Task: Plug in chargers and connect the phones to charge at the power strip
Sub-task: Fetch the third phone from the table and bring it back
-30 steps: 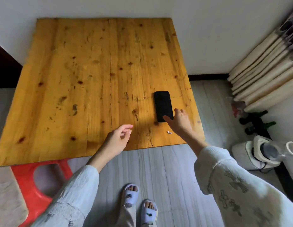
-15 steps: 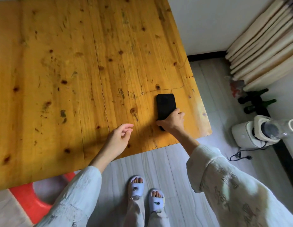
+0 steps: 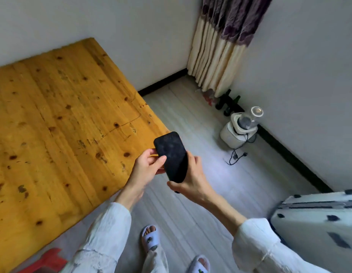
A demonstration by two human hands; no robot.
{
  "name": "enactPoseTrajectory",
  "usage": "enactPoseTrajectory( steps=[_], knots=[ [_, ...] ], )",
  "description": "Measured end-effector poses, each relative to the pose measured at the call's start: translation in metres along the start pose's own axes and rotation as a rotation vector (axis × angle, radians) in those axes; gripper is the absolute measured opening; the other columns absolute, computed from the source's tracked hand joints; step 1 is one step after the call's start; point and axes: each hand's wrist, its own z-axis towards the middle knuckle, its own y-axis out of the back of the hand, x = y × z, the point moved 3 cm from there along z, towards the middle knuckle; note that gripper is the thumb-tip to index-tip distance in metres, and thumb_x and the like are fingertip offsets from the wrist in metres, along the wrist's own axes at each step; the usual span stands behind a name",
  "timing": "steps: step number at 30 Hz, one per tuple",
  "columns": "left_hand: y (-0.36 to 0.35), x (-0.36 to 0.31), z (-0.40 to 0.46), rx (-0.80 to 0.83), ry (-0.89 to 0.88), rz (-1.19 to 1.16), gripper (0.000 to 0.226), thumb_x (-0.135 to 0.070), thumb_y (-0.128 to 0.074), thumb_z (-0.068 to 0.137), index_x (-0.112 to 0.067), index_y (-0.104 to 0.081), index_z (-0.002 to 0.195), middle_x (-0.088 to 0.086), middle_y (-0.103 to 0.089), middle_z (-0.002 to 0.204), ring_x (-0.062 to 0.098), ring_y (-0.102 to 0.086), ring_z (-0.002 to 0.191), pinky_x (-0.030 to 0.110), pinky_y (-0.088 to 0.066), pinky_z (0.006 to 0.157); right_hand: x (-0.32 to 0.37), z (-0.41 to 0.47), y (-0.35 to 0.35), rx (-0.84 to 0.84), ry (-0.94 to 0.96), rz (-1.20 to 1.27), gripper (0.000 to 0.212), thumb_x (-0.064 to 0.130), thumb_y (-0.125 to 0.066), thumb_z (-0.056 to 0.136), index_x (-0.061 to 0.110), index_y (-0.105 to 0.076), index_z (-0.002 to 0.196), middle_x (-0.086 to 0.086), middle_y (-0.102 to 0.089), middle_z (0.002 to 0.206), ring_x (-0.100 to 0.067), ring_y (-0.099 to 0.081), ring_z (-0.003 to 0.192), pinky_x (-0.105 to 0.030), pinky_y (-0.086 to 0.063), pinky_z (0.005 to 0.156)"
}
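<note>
Both hands hold the phone (image 3: pixel 171 156) in the air, just past the near right corner of the wooden surface (image 3: pixel 59 125) and above the floor (image 3: pixel 193 123). The left hand (image 3: pixel 146 167) pinches its left edge, thumb on the dark face and fingers curled behind. The right hand (image 3: pixel 191 179) grips the lower end and right edge, fingers wrapped round the back.

The phone looks like a stiff, flat slab, fairly light, with a smooth glassy face that is likely slippery and would probably crack if dropped on the hard floor. The long side edges are the safest place to take hold, leaving the bottom end free, since that is probably where a cable goes in.

Much is hidden. No power strip, charger or charging cable shows anywhere, so I cannot tell where the phone must go. The phone's bottom end is covered by the right hand, so its port cannot be seen. A white appliance (image 3: pixel 240 126) stands by the far wall with a loose black cord (image 3: pixel 237 154) lying on the floor; whether that matters here is unclear. A white, dark-spotted object (image 3: pixel 318 219) at the lower right is cut off and blurred.
</note>
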Motion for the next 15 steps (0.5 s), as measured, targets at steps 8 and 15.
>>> enactPoseTrajectory(
  steps=[8, 15],
  knots=[
    [-0.202, -0.020, -0.088, 0.347, -0.113, 0.078, 0.019, 0.002, -0.049, 0.090, -0.015, -0.058, 0.093, -0.003, -0.071, 0.073, 0.003, -0.067, 0.064, 0.016, -0.053, 0.056, -0.079, -0.159, 0.188, -0.197, -0.219, 0.445, 0.014, 0.012, -0.059, 0.086, 0.019, -0.060, 0.098, -0.006, -0.068, 0.093, -0.009, -0.062, 0.076, -0.023, -0.050, 0.071],
    [-0.436, 0.027, -0.201, 0.771, -0.070, 0.241, 0.019, -0.004, -0.045, 0.093, -0.014, -0.053, 0.108, -0.001, -0.065, 0.085, 0.008, -0.062, 0.073, 0.029, -0.054, 0.066, -0.198, -0.375, 0.334, -0.588, -0.388, 0.481, 0.018, 0.026, -0.053, 0.091, 0.015, -0.062, 0.102, 0.001, -0.068, 0.085, -0.007, -0.062, 0.074, -0.020, -0.048, 0.069]
  ],
)
